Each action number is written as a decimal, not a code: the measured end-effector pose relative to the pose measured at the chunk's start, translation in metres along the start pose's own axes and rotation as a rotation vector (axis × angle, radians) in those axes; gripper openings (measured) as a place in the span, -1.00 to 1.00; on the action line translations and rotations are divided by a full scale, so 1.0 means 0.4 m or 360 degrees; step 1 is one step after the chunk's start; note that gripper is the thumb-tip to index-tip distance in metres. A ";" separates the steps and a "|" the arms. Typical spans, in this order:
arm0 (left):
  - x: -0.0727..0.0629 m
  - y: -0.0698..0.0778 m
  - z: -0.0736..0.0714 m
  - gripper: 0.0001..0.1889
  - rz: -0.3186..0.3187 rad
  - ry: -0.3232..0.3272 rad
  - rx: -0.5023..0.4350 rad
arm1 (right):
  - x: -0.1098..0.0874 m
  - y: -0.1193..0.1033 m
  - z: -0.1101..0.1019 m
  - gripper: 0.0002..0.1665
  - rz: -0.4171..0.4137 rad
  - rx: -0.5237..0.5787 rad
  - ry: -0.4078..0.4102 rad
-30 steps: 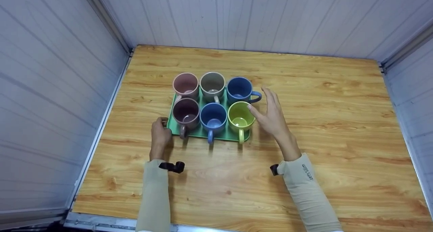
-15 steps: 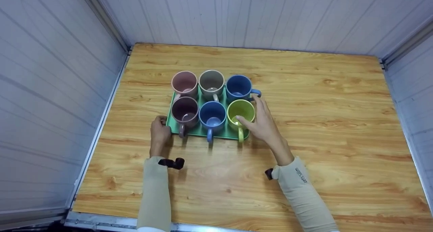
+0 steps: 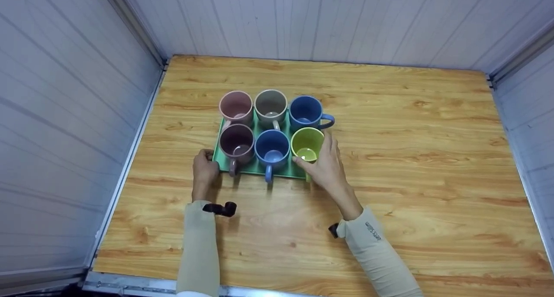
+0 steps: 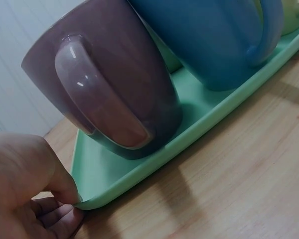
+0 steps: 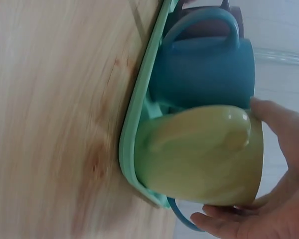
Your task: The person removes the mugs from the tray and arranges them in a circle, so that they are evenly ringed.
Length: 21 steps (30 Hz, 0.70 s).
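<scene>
A green tray [image 3: 221,160] bears two rows of mugs. At its near left corner my left hand [image 3: 205,170] pinches the tray's edge, thumb above and fingers curled below, as the left wrist view shows. My right hand [image 3: 328,169] is around the yellow-green mug [image 3: 305,143] at the near right, thumb at its near side by the rim, fingers along its right side. In the right wrist view this mug [image 5: 199,154] stands on the tray, its handle towards me. Beside it are a blue mug [image 3: 272,147] and a dark purple mug [image 3: 237,143].
In the back row stand a pink mug [image 3: 236,105], a grey mug [image 3: 271,106] and a darker blue mug [image 3: 305,111] whose handle points right past the tray. The wooden tabletop [image 3: 415,158] is bounded by white panel walls [image 3: 294,20] at the left, back and right.
My right hand has come in from the right, moving left and towards me, and now takes hold of the yellow-green mug. The left hand stays at the tray's corner.
</scene>
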State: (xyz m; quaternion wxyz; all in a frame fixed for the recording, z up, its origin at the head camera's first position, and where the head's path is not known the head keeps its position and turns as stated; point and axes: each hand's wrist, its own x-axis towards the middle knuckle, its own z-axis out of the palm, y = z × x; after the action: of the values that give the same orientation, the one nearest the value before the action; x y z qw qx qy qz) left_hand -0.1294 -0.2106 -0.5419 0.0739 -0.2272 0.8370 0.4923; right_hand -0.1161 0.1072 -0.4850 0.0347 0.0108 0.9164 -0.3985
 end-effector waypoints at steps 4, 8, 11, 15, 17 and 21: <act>0.005 -0.001 0.005 -0.49 0.0012 0.0035 0.0025 | 0.000 -0.010 0.017 0.34 0.0078 -0.0072 0.0068; 0.009 -0.001 0.007 -0.49 0.0008 0.0042 0.0033 | 0.004 -0.022 0.027 0.37 0.0163 -0.0132 0.0089; 0.009 -0.004 0.007 -0.49 0.0013 0.0042 0.0019 | 0.007 -0.029 0.027 0.34 0.0186 -0.0149 0.0089; 0.011 -0.008 0.010 -0.50 0.0022 0.0066 0.0015 | 0.010 -0.029 0.022 0.25 0.0161 -0.0152 0.0091; 0.012 -0.006 0.011 -0.50 0.0020 0.0074 0.0018 | 0.012 -0.027 0.015 0.23 0.0140 -0.0135 0.0076; 0.012 -0.003 0.011 -0.49 0.0001 0.0086 -0.0007 | 0.014 -0.021 -0.006 0.24 0.0083 -0.0096 -0.0004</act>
State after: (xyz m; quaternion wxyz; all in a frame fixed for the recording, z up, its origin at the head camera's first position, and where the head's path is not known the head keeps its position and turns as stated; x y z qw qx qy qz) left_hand -0.1333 -0.2089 -0.5468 0.0506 -0.2404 0.8376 0.4879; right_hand -0.1221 0.1031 -0.4776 0.0466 0.0330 0.9274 -0.3698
